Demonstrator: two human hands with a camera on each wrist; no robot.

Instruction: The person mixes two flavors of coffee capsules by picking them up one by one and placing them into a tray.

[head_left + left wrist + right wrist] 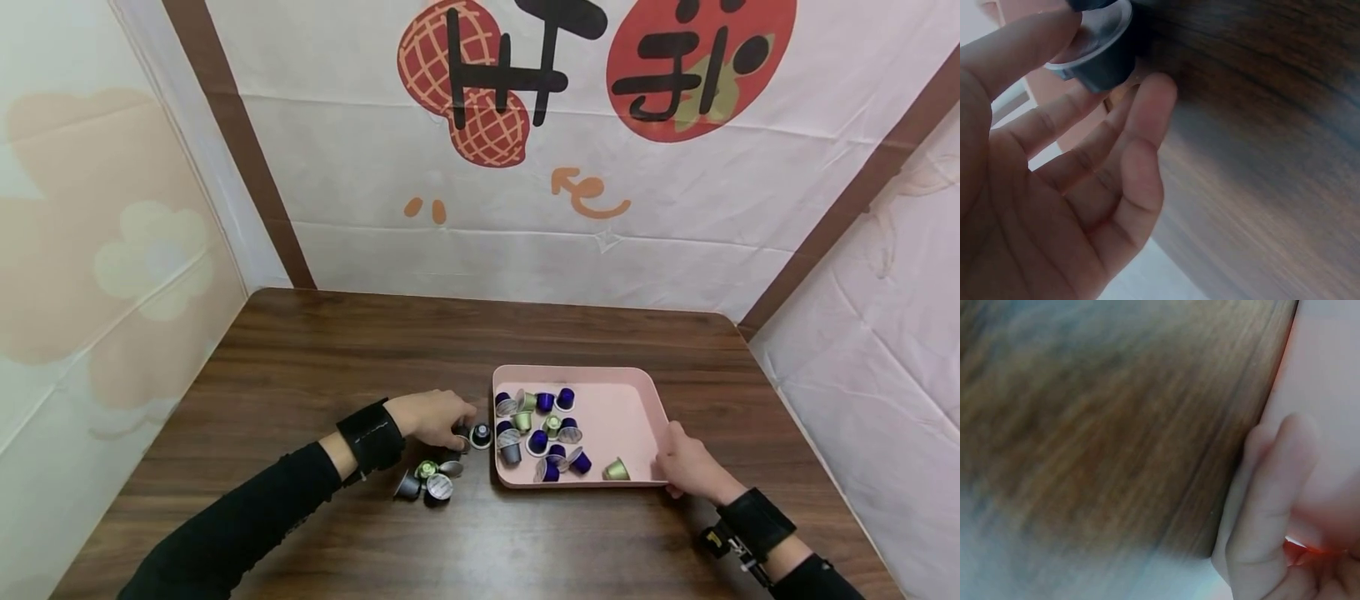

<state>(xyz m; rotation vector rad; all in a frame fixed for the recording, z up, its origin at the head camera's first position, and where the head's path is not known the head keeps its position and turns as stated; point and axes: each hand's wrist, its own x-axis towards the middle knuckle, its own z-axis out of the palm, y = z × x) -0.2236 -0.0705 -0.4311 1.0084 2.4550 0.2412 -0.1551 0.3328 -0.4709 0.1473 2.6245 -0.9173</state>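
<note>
Near the tray's left side, my left hand (433, 417) pinches a dark coffee capsule (1107, 59) between thumb and fingers, its foil lid facing the thumb. Another black capsule (481, 435) stands right beside those fingertips. With thumb and fingers at the near right corner, my right hand (693, 462) grips the pink tray (615, 400). In the right wrist view the thumb (1279, 487) lies along the tray's edge. Blue capsules (537, 442) and green capsules (522, 421) lie scattered mostly in the tray's left half, with one green capsule (617, 469) apart near the front rim.
On the brown wooden table (337, 350), several loose capsules lie in a group before the left hand, among them a dark grey one (408, 486), a green one (427, 469) and one lid-up (438, 488). A printed cloth (360, 167) hangs behind the table.
</note>
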